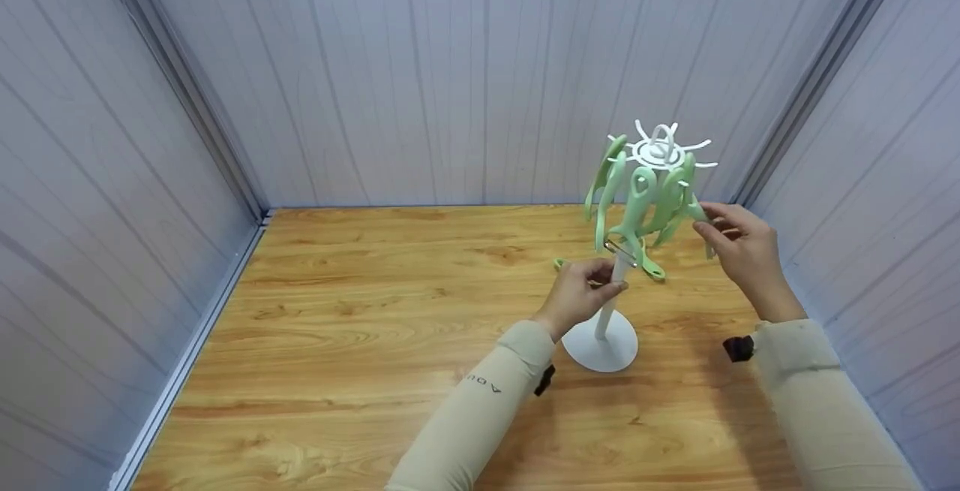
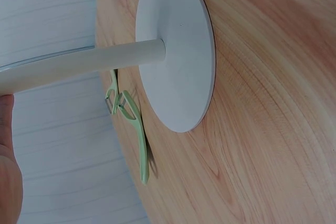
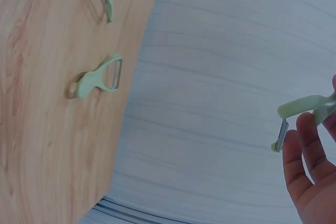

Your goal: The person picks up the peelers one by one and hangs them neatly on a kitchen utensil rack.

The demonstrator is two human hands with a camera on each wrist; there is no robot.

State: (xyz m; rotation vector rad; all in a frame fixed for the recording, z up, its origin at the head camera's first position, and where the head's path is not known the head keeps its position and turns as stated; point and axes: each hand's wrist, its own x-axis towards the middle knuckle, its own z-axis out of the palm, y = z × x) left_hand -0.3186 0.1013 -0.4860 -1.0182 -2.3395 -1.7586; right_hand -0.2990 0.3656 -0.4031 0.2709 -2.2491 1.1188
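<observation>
A white hook stand (image 1: 658, 152) has several light green peelers hanging from the hooks on the near side of its top; one peeler (image 1: 637, 194) at the front shows its metal blade. My left hand (image 1: 579, 292) grips the white pole (image 2: 89, 61) below the peelers. At the stand's right side, my right hand (image 1: 744, 247) holds another green peeler (image 3: 307, 105) between fingers and thumb. That peeler's blade points down in the right wrist view. Whether its far end is on a hook cannot be told, as neighbouring peelers overlap it.
The stand's round white base (image 1: 589, 348) rests on the wooden table (image 1: 360, 326). Behind it lie green peelers, one (image 3: 97, 78) nearer the table's back edge and another (image 2: 137, 129) close by the base. Pale panelled walls (image 1: 450, 78) enclose the back and sides.
</observation>
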